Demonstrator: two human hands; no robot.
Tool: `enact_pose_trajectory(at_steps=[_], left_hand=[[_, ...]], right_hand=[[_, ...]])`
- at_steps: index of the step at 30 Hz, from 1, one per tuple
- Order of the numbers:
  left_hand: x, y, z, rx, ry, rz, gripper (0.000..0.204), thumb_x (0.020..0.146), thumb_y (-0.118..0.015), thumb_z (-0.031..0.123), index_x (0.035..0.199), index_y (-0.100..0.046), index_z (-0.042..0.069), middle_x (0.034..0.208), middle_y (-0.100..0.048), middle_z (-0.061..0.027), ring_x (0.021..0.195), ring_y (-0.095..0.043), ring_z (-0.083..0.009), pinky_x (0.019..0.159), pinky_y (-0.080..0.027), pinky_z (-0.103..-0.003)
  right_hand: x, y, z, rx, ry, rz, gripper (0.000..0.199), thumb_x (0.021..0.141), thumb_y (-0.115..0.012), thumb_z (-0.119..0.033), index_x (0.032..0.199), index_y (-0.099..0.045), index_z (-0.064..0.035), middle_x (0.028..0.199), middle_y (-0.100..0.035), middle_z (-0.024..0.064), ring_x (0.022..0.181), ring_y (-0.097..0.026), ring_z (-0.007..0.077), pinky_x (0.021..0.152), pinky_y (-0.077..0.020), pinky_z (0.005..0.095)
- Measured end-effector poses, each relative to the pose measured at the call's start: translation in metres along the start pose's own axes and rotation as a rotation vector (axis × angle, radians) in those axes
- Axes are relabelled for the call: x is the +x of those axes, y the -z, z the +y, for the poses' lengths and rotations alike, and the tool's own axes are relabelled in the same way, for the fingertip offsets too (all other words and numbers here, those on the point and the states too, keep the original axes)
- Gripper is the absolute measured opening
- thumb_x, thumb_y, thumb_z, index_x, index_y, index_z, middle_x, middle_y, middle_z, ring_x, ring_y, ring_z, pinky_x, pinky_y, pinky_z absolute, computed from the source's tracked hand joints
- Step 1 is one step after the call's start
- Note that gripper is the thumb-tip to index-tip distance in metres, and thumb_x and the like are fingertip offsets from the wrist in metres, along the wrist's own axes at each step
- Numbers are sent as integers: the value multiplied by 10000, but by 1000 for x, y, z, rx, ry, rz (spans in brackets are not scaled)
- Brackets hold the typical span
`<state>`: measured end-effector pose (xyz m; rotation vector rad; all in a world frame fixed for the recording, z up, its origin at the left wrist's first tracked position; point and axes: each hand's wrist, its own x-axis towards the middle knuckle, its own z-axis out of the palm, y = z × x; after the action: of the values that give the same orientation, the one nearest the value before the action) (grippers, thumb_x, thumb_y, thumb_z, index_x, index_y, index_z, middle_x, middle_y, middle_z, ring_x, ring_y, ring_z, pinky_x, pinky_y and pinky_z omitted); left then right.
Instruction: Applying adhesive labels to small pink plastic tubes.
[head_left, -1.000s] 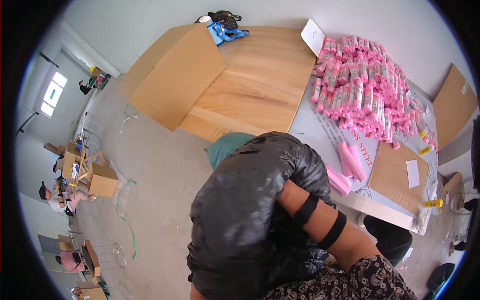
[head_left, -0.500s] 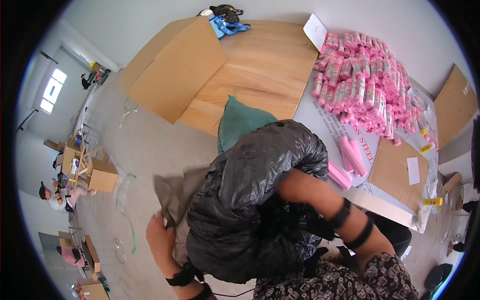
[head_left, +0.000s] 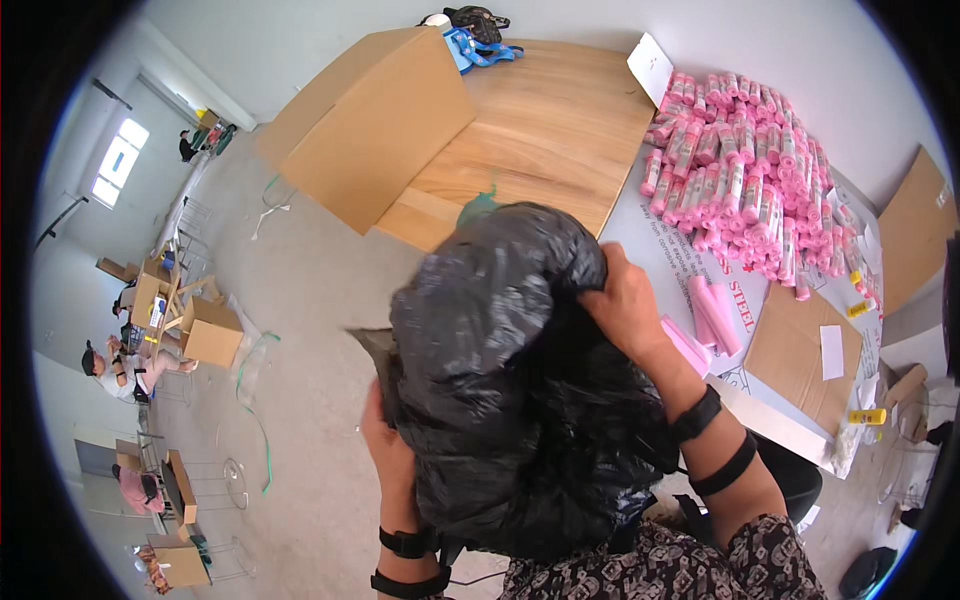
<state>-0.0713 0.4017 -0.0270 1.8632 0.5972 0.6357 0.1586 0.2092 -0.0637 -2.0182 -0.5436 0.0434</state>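
Note:
A bulky black plastic bag [head_left: 480, 330], crumpled and puffed out, fills the middle of the view against my body. My right hand [head_left: 632, 305] grips its upper right edge, fingers curled over the rim beside a dark hollow. Down the bag's left side, my left hand [head_left: 388, 440] is closed at a grey-brown sheet-like piece [head_left: 378, 352], most of which the bag hides. The fingertips of that hand are partly covered. Behind the bag's top, only the tip of a green sack [head_left: 477, 207] shows.
A large cardboard box [head_left: 375, 125] stands on the wooden table [head_left: 560, 120]. Right of it, pink rolls [head_left: 740, 160] are heaped on a grey printed surface, with loose pink rolls [head_left: 712, 315] nearer me. Flat cardboard [head_left: 805, 350] lies there too. People [head_left: 120, 370] sit far left.
My right hand has come out of the bag's fold to its upper right edge. My left hand has moved right, against the bag. The bag stands taller and covers more of the green sack.

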Motion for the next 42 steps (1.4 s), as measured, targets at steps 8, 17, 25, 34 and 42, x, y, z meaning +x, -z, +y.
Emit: enact_pose_trajectory(at_steps=[8, 17, 25, 34, 42], left_hand=[[30, 227, -92, -225, 370, 98, 342, 790, -699, 123, 1077, -597, -33, 1006, -655, -147, 932, -640, -237, 726, -519, -330], [14, 239, -69, 180, 122, 413, 435, 801, -694, 258, 1149, -588, 20, 872, -665, -119, 722, -632, -164, 592, -485, -263], [69, 72, 18, 755, -387, 108, 523, 717, -661, 44, 1226, -543, 38, 1083, -633, -207, 1022, -604, -368, 850, -483, -361], [109, 103, 85, 1027, -484, 166, 341, 686, -552, -82, 998, -572, 55, 854, -615, -234, 825, -586, -425, 663, -455, -437], [124, 120, 132, 792, -650, 172, 303, 738, -637, -24, 1038, -611, 11, 858, -675, -138, 809, -629, -176, 764, -465, -279]], right_hand=[[80, 23, 31, 395, -229, 148, 252, 647, -664, -1, 878, -624, 90, 835, -646, 274, 829, -650, 384, 722, -490, 389], [86, -5, 6, 640, -240, 339, 227, 654, -647, 12, 863, -619, 97, 786, -652, 238, 733, -648, 344, 660, -499, 374], [-4, -38, -127, 523, 208, -248, 487, 639, -720, 3, 1098, -566, 52, 913, -654, 142, 871, -634, 258, 821, -479, 342], [-20, -52, -127, -20, 1204, 146, 378, 756, -578, -147, 1112, -573, -18, 1085, -572, 112, 1021, -554, 280, 875, -427, 414], [-57, -135, -12, -559, 615, -602, 435, 902, -506, -268, 1281, -528, -57, 1400, -400, 218, 1328, -361, 342, 1095, -285, 443]])
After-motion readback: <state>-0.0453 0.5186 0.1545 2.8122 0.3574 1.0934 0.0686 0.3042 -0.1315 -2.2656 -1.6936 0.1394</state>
